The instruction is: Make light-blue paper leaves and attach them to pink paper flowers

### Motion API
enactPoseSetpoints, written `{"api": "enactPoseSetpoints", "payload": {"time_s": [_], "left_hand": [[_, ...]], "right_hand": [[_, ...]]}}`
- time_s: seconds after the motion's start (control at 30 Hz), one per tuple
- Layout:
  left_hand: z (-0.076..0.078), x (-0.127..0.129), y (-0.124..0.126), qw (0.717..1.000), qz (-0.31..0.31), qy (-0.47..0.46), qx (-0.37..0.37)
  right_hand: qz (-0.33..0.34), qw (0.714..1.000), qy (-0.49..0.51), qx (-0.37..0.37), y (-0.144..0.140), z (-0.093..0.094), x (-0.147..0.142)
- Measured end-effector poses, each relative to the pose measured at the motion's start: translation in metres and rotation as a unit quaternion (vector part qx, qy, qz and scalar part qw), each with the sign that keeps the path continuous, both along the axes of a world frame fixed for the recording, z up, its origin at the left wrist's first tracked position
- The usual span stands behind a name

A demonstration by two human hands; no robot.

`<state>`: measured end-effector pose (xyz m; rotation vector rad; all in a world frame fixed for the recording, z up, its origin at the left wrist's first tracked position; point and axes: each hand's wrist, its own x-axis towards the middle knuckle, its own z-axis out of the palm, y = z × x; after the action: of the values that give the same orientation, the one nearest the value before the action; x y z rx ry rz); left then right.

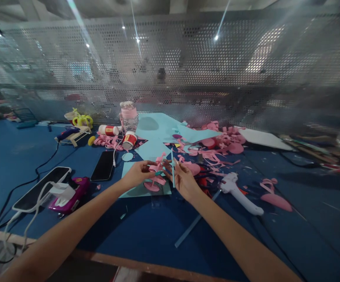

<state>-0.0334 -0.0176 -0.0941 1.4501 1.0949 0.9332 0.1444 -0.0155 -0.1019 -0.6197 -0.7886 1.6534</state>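
My left hand (139,172) is closed on a small pink foam figure (156,178) made of curled strips and round pieces. Between the fingers of my right hand (184,181) stands a thin light-blue strip (173,170), held nearly upright beside the figure. Both hands are close together above a light-blue foam sheet (134,192). Farther back lies a larger light-blue sheet (155,135) with cut edges. A white glue gun (240,194) rests to the right of my right hand, a clear glue stick (191,231) reaching out of it.
Pink foam scraps (216,154) are strewn behind and to the right. A black phone (103,166), a purple device (72,196) with a white charger, and loose cables lie left. A bottle (128,116) and paper cups (129,140) stand before the perforated metal screen (170,58).
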Motion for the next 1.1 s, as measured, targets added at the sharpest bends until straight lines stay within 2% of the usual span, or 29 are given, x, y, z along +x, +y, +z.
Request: {"api": "enactPoseSetpoints", "payload": {"time_s": [0.2,0.43,0.57,0.77,0.93,1.1], "left_hand": [[-0.007,-0.002,0.005,0.996,0.026,-0.083,-0.033],[-0.01,-0.003,0.006,0.992,0.025,-0.108,-0.053],[-0.008,-0.002,0.005,0.992,0.049,-0.103,-0.046],[-0.008,-0.006,0.012,0.989,0.119,-0.091,0.01],[-0.013,-0.006,0.012,0.99,0.08,-0.109,-0.039],[-0.01,0.004,0.0,0.994,0.021,-0.089,-0.056]], "right_hand": [[-0.024,1.0,0.0,-0.008,0.005,-0.009,-0.001],[-0.022,0.999,-0.003,-0.027,0.002,-0.008,-0.004],[-0.02,0.999,-0.012,-0.029,0.002,-0.009,-0.004],[-0.014,1.0,-0.021,-0.014,0.002,-0.011,-0.003],[-0.051,0.998,-0.044,-0.001,0.002,-0.01,-0.002],[-0.093,0.994,-0.051,-0.002,-0.001,0.001,-0.001]]}}
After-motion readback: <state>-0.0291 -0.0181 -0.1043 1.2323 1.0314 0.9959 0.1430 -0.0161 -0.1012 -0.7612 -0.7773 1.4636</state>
